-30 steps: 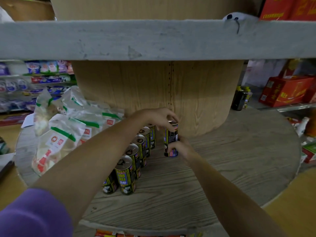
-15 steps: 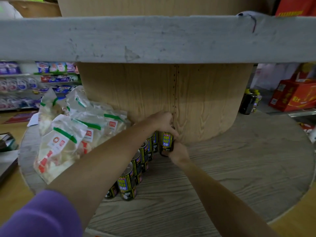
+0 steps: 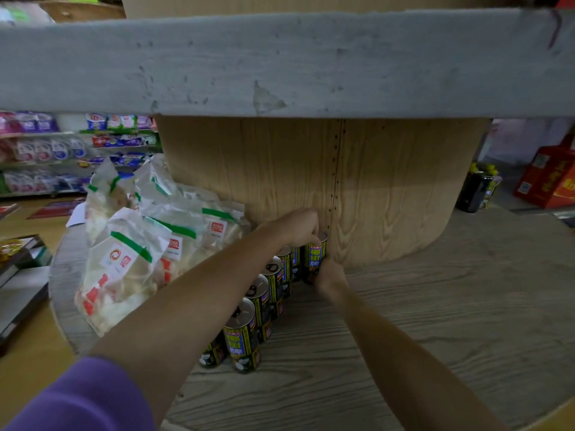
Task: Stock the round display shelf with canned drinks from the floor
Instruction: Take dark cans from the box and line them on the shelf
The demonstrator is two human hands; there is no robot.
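Observation:
A black and yellow drink can (image 3: 315, 258) stands upright against the wooden centre column (image 3: 373, 188) of the round shelf (image 3: 435, 321). My left hand (image 3: 295, 227) grips its top from above. My right hand (image 3: 329, 275) grips its lower side from the right. To the can's left, a row of several matching cans (image 3: 264, 303) runs from the column toward the shelf's front edge, partly hidden behind my left forearm.
White snack bags with green bands (image 3: 130, 253) are piled on the shelf's left side. The upper shelf's thick grey rim (image 3: 280, 63) hangs overhead. Dark bottles (image 3: 476, 191) and red boxes (image 3: 550, 178) stand at the right. Wooden floor and store aisles lie to the left.
Both hands have carried the can further back, from the open shelf surface up against the centre column. The camera has come closer and lower.

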